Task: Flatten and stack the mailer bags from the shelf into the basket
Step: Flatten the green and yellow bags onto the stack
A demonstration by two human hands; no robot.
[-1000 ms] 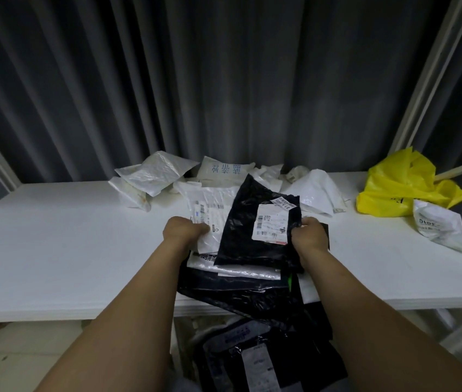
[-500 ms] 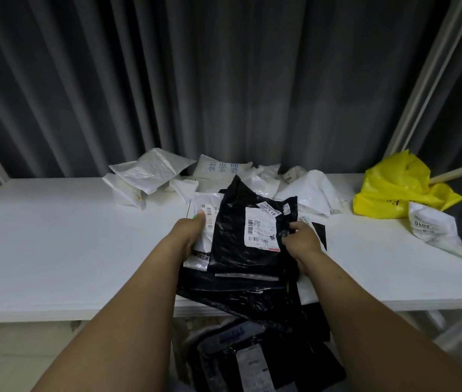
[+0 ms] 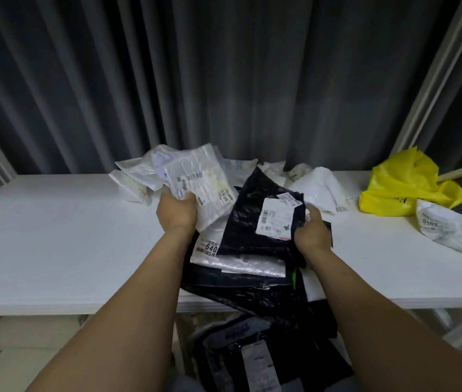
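My left hand [image 3: 177,215] grips a white mailer bag [image 3: 201,182] with a printed label, lifted above the white shelf [image 3: 54,244]. My right hand [image 3: 311,232] holds the right edge of a black mailer bag [image 3: 249,222] bearing a white shipping label. That black bag lies on a stack of flattened white and black bags [image 3: 238,267] at the shelf's front edge. Below the shelf, dark bags with labels [image 3: 255,360] lie in what looks like the basket; its rim is hidden.
A heap of crumpled white mailer bags [image 3: 317,188] lies at the back of the shelf. A yellow plastic bag [image 3: 405,188] and a white printed bag [image 3: 442,224] sit at the right. Grey curtains hang behind.
My left hand has pulled the white labelled bag out from beside the black one and raised it up and to the left. My right hand stays on the black bag's edge.
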